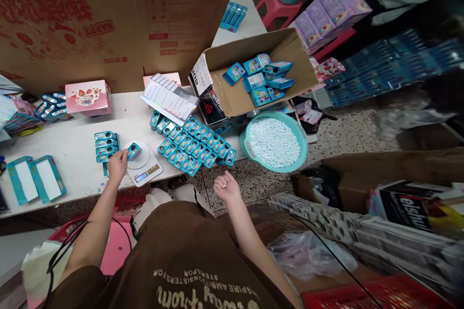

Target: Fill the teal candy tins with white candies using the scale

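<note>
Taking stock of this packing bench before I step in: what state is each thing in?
Left hand: fingers on the blue tin.
Blue tin: on the scale, tilted, held by the left hand.
Kitchen scale: display lit.
Right hand: raised, fingers curled, something small and white at them.
Cardboard box: open, holding blue tins.
Teal basin: full of white tablets.
Other blue tins: lying in close rows.
Pink strawberry box: closed.
</note>
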Demonstrator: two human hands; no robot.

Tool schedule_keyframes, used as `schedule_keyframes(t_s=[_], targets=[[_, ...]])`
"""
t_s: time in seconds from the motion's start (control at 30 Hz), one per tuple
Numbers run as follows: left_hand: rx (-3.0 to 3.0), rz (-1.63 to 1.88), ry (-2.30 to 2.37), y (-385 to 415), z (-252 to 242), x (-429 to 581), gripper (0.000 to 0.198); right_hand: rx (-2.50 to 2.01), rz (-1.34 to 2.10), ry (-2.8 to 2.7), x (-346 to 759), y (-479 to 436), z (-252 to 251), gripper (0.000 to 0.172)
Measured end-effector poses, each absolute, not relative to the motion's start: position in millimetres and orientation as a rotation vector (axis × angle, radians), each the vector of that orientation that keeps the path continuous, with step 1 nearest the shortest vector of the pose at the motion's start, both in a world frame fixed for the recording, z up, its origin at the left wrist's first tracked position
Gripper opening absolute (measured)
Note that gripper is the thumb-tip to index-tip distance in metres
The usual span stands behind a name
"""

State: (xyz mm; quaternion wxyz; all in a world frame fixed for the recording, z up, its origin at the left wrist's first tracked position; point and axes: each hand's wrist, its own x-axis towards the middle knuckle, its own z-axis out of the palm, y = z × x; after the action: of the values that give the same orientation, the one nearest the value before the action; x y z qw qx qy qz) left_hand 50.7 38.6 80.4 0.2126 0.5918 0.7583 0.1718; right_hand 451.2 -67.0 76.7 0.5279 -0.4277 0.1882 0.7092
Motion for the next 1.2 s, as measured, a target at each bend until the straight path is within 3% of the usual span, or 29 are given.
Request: schedule_keyframes(t_s=[0.3, 0.5, 1.2], targets=[[1.609, 0.410, 2.076, 37, 58, 36, 0.038, -1.047, 1.695, 0.411, 432, -72, 79, 0.046], [1.557, 0.604, 2.107, 18, 58, 24, 0.046, -1.051, 1.644, 0.481, 421, -77, 81, 0.045], [1.291, 0.690, 2.196, -48, 57, -7, 0.043, -1.062, 1.714, 0.455, 395, -74, 88, 0.044]])
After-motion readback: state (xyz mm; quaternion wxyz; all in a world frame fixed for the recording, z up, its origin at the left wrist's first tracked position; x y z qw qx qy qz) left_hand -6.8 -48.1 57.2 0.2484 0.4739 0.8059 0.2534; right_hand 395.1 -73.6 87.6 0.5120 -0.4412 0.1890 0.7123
